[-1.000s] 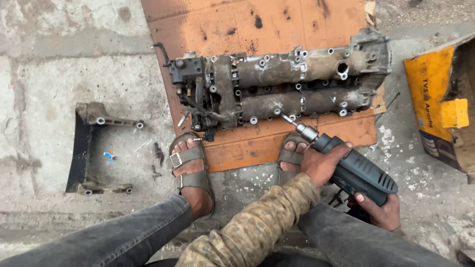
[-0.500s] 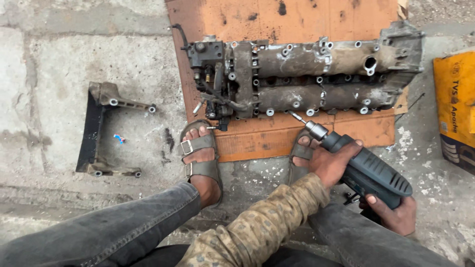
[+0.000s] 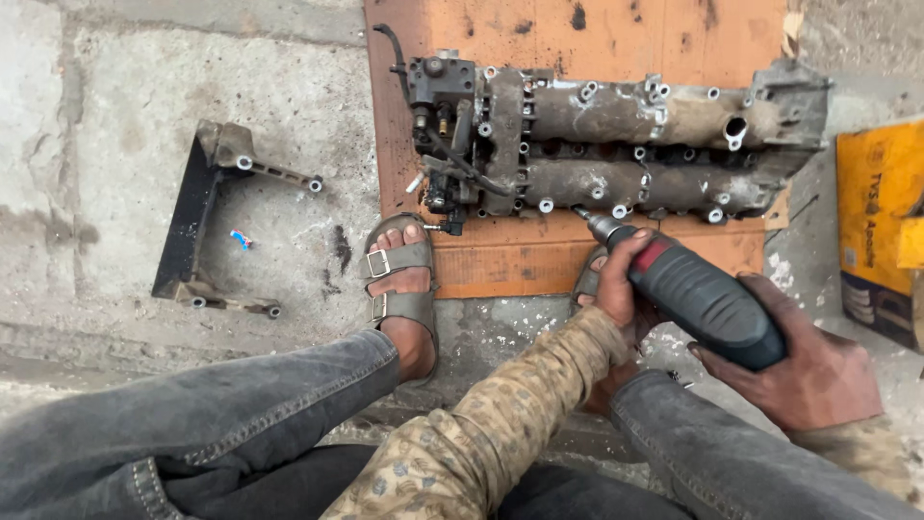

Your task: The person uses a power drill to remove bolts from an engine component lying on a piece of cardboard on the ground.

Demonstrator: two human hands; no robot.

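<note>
Two hands are gripping a black electric drill (image 3: 698, 294): left hand (image 3: 621, 284) fingers wrapping its front, right hand (image 3: 818, 361) fingers clasping the rear. Bit is touching a grimy engine cylinder head (image 3: 626, 144) lying on orange cardboard (image 3: 577, 39).

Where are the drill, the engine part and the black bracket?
drill (image 3: 707, 299), head view, on its dark body.
engine part (image 3: 616, 144), head view, on its upper grey casting.
black bracket (image 3: 188, 217), head view, on its long black bar.
</note>
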